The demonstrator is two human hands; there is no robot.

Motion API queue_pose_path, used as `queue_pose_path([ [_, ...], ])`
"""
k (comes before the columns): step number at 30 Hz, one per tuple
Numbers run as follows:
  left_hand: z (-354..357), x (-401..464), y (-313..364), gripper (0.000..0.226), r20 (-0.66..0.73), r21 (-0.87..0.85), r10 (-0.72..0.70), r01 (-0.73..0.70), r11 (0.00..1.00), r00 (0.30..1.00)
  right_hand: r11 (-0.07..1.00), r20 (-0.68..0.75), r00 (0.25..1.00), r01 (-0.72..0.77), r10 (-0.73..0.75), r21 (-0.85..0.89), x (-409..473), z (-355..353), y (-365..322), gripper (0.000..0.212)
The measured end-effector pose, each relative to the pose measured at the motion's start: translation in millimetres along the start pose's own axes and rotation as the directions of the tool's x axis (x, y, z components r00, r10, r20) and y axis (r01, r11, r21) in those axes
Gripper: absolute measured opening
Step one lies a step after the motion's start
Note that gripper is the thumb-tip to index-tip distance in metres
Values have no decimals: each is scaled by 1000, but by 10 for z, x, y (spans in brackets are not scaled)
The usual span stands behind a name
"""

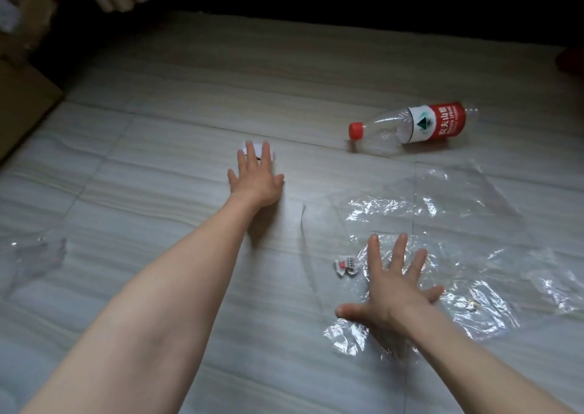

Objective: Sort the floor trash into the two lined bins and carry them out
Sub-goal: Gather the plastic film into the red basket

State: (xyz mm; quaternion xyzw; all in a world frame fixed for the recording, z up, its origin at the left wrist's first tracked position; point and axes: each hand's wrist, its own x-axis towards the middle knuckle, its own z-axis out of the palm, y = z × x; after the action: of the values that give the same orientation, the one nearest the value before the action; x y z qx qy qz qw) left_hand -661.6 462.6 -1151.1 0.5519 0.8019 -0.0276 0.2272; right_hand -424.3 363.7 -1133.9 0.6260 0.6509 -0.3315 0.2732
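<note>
My left hand [255, 179] reaches far forward with straight fingers, its fingertips over a small white scrap of paper [242, 146] on the floor. My right hand [395, 284] is spread flat, fingers wide, over a large sheet of crumpled clear plastic film [474, 290]. A small crumpled white wrapper with red print [345, 265] lies just left of my right hand. An empty clear plastic bottle [414, 127] with a red cap and red label lies on its side farther off to the right. No bin shows in this view.
The floor is pale grey striped tile [158, 173]. Another piece of clear film [38, 255] lies at the left. A cardboard box [22, 106] stands at the far left. A dark wall base [347, 5] runs along the back, with a red object [570, 62] at the right edge.
</note>
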Motion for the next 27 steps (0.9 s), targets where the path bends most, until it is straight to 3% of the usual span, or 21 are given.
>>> queue_pose_path([
  [4, 84, 76, -17, 64, 23, 90, 78, -79, 993, 997, 1000, 23, 1000, -5, 5, 3, 6, -56, -22, 138],
  [7, 158, -91, 3, 41, -274, 192, 177, -127, 973, 945, 1000, 29, 1000, -10, 10, 2, 13, -64, -24, 140],
  [9, 205, -219, 5, 34, -374, 224, 241, -165, 961, 896, 1000, 29, 1000, -13, 13, 5, 11, -80, -30, 140],
  [12, 282, -332, -78, 29, -413, 117, 180, -144, 983, 893, 1000, 22, 1000, -11, 11, 5, 8, -84, -32, 140],
  [14, 286, -352, -166, 42, -454, 45, 122, -114, 992, 882, 1000, 16, 1000, -11, 11, -1, 6, -84, -39, 140],
  [17, 256, -253, -295, 71, -327, -41, 103, -123, 992, 939, 1000, 14, 1000, -13, 13, -1, 14, -78, -53, 140],
  [19, 262, -177, -347, 67, -183, -7, 132, -136, 991, 974, 1000, 11, 1000, -15, 15, 1, 25, -78, -49, 140],
  [21, 292, -187, -372, 51, -131, 44, 184, -179, 983, 974, 1000, 9, 1000, -11, 11, 2, 29, -92, -62, 140],
  [24, 369, -354, -392, 26, -303, 26, 249, -253, 967, 920, 1000, 13, 1000, -12, 12, 2, 18, -98, -68, 141],
  [27, 477, -562, -435, 22, -360, -220, 177, -268, 938, 916, 1000, 11, 1000, -14, 14, 5, 24, -97, -68, 140],
])
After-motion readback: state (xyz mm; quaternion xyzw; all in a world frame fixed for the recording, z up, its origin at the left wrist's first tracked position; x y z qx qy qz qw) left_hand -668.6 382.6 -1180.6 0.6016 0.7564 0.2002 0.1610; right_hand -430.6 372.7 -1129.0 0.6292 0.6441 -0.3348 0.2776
